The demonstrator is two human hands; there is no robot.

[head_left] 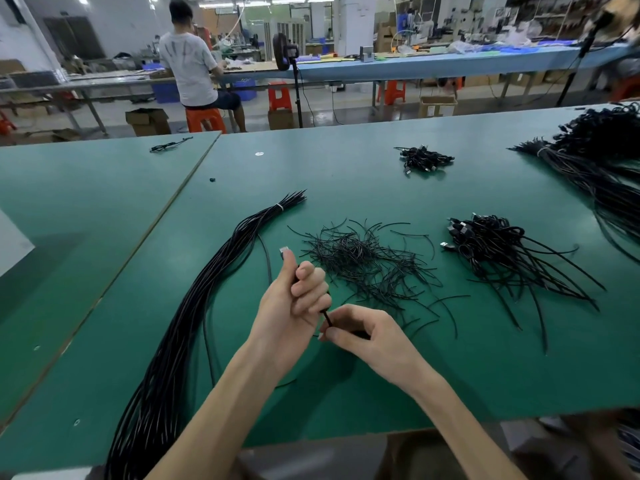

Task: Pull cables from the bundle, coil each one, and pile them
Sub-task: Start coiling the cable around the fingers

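Both hands on one cable [326,317] — gripped.
Left hand [298,299] fingers curl round it, plug [284,251] up; right hand [367,336] pinches it just below. On the table [346,174], the bundle [194,306] lies at nine o'clock, the coiled pile [491,244] at two o'clock — loose ties [360,258] at one.

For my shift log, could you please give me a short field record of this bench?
left hand: grips one cable, plug upward
right hand: pinches the same cable
bundle: on table, left of hands, banded near far end
loose short strands: scattered beyond hands
coiled pile: right of strands
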